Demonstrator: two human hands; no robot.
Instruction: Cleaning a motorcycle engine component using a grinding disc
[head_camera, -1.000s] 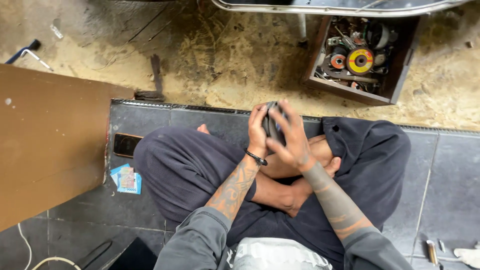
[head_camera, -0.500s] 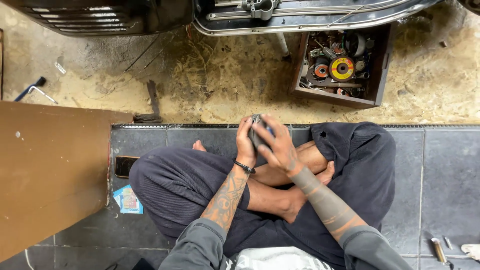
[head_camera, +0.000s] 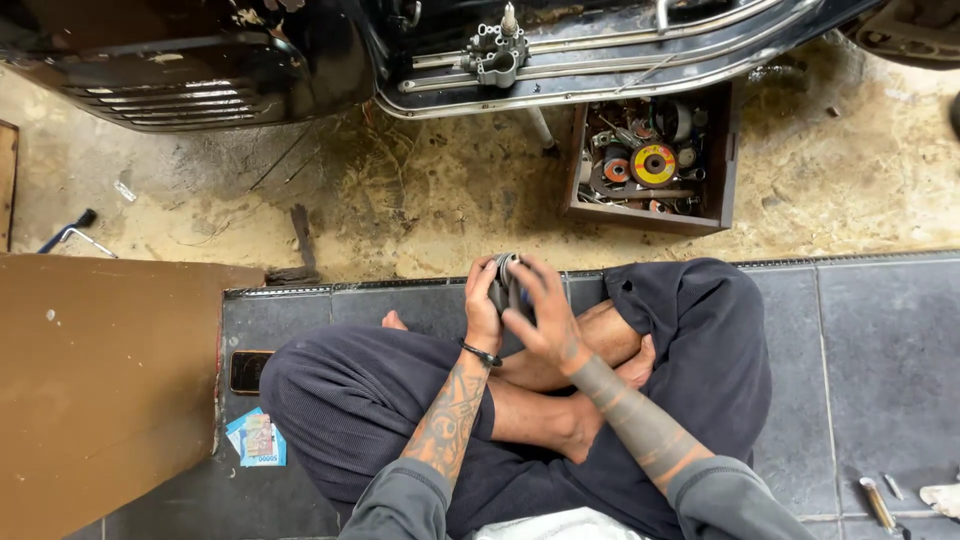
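I sit cross-legged on dark floor tiles (head_camera: 880, 340). My left hand (head_camera: 482, 305) and my right hand (head_camera: 545, 312) both grip a small round grey metal part (head_camera: 506, 275), held upright above my knees. The fingers of my right hand curl over its front and hide most of it. A black band sits on my left wrist.
A dark vehicle body with chrome rails (head_camera: 560, 60) spans the top. A wooden box of discs and metal parts (head_camera: 650, 160) stands on the sandy ground. A brown board (head_camera: 100, 380) lies at left, with a phone (head_camera: 248, 371), a small packet (head_camera: 256, 438), and a hammer (head_camera: 298, 245) nearby.
The view has tilted upward, bringing the vehicle into sight. My hands stay on the metal part, and the right-hand fingers have shifted over it.
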